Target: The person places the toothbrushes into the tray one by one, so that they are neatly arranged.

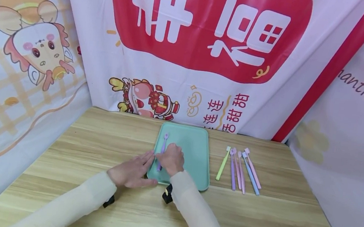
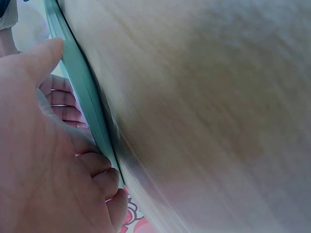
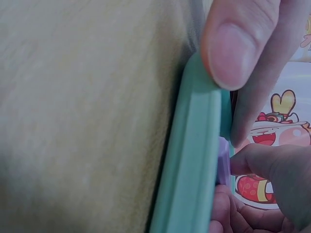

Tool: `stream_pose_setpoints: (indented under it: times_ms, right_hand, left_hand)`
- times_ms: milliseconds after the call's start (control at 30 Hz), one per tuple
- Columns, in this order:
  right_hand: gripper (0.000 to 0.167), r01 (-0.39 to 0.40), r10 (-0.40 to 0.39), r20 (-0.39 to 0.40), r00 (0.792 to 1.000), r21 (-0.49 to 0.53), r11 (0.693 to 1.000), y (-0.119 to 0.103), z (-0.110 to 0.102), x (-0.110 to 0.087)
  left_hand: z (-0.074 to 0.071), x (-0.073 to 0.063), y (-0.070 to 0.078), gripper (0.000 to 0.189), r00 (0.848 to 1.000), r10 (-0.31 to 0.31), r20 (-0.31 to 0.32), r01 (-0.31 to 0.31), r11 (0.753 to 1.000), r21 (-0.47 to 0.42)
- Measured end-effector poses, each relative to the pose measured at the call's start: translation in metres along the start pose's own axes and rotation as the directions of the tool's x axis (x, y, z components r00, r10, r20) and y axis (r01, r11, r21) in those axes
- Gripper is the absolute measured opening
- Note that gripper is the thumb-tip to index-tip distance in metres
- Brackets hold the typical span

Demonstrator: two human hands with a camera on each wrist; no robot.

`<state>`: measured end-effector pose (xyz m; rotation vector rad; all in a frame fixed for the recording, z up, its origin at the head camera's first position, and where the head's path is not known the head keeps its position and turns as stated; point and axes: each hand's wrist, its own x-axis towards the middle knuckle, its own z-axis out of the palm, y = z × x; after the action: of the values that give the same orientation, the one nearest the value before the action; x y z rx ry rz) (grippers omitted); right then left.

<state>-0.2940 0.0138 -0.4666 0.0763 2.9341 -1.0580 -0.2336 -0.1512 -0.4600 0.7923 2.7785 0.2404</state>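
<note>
A light green tray [image 1: 196,149] lies on the wooden table, and a purple toothbrush [image 1: 165,141] is in it along the left side, bristle end toward the back. My right hand [image 1: 172,159] reaches over the tray and pinches the handle, its other fingers curled. In the right wrist view the purple handle [image 3: 223,162] shows at the thumb tip, behind the tray rim [image 3: 192,145]. My left hand [image 1: 133,169] lies with extended fingers against the tray's left rim. Its thumb [image 2: 51,51] is at the near edge in the left wrist view.
To the right of the tray lie several toothbrushes: a green one [image 1: 223,164], a purple one [image 1: 233,171], a blue one [image 1: 251,175] and pink ones. A printed curtain [image 1: 205,82] hangs behind the table [image 1: 105,131], with more cloth at both sides.
</note>
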Motion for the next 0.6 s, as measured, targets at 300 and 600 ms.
stream_pose_setpoints:
  times_ms: [300, 600]
  right_hand:
    - [0.035, -0.008, 0.008, 0.001, 1.000, -0.020, 1.000, -0.0020, -0.0019, -0.0014]
    - [0.036, -0.051, 0.051, 0.059, 0.997, -0.005, 0.999, -0.0020, -0.0090, -0.0043]
  left_hand:
    - [0.0004, 0.0002, 0.0002, 0.102, 1.000, -0.003, 0.002, 0.003, 1.000, 0.005]
    - [-0.0020, -0.0028, 0.0029, 0.101, 1.000, -0.001, -0.001, 0.001, 1.000, 0.011]
